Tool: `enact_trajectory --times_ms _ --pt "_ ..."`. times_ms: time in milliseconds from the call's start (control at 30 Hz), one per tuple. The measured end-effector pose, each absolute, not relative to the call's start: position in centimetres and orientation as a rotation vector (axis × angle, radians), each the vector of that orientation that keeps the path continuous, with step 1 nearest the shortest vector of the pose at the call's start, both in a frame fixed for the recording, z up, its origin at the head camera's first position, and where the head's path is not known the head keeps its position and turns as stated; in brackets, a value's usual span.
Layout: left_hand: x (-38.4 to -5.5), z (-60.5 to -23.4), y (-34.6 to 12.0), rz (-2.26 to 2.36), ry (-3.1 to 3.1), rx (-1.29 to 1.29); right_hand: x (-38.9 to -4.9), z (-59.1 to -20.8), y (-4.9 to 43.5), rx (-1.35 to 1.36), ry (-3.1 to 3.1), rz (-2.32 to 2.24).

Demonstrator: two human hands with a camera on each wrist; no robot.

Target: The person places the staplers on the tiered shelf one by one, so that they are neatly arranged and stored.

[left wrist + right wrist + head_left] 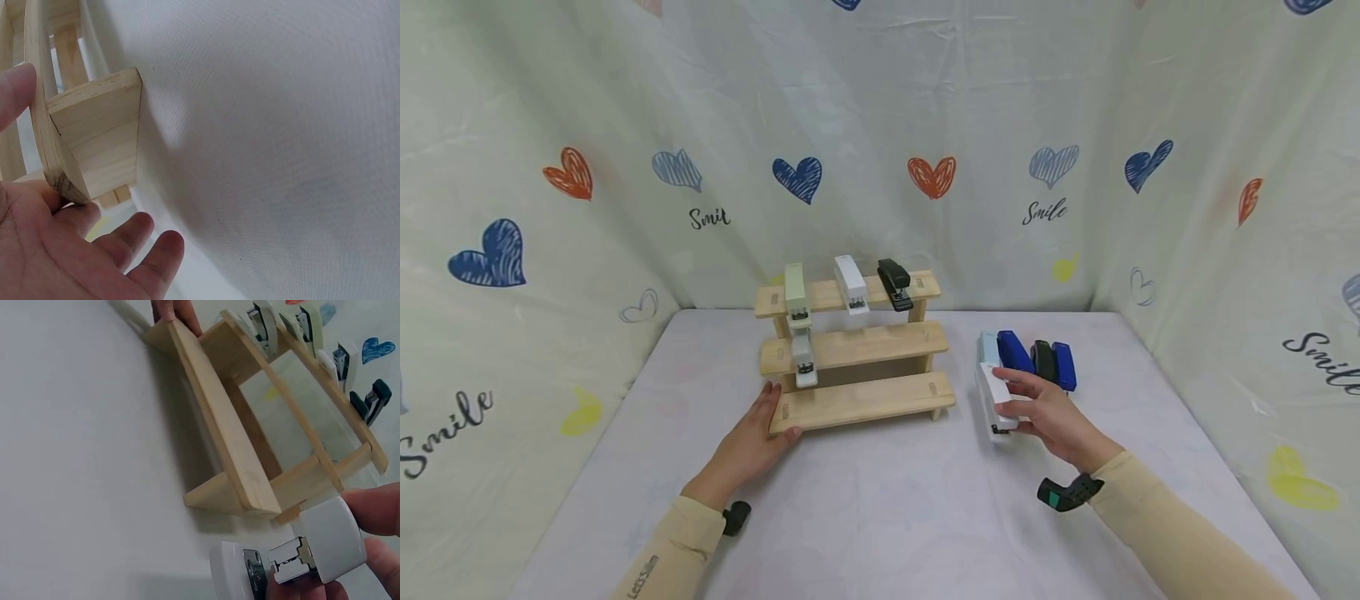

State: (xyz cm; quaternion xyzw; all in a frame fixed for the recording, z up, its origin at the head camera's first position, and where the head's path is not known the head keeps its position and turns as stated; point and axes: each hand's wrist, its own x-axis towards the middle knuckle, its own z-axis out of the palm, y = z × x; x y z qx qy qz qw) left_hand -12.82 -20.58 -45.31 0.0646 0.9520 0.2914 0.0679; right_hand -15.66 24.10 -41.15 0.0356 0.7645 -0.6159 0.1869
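Fingers of the right hand [1058, 421] pinch the white stapler [996, 390] by its top arm, some fingertips showing by the gap above its base. It is right of the rack [868, 400], just nearer than a pale blue stapler [988, 344]; whether it touches the table [887, 508] I cannot tell. At the rack, the left hand [748, 446] holds the left end of the lowest shelf between thumb and forefinger, outer fingers spread free. The stapler looks stiff, modest in weight and hard to break, though its glossy casing may slip under dry fingertips. Its hinge is the weak point: top and base stand apart at the front, so held by the top alone, the base may swing. A pinch across both sides, about mid-length and low enough to catch the base, should steady it
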Motion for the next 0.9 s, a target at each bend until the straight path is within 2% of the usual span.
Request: enact_trajectory --times_ms 900 --pt "-12.8 -45.4 -20.8 0.893 2.864 0.208 -18.3 -34.7 14.4 -0.148 2.014 -1.668"
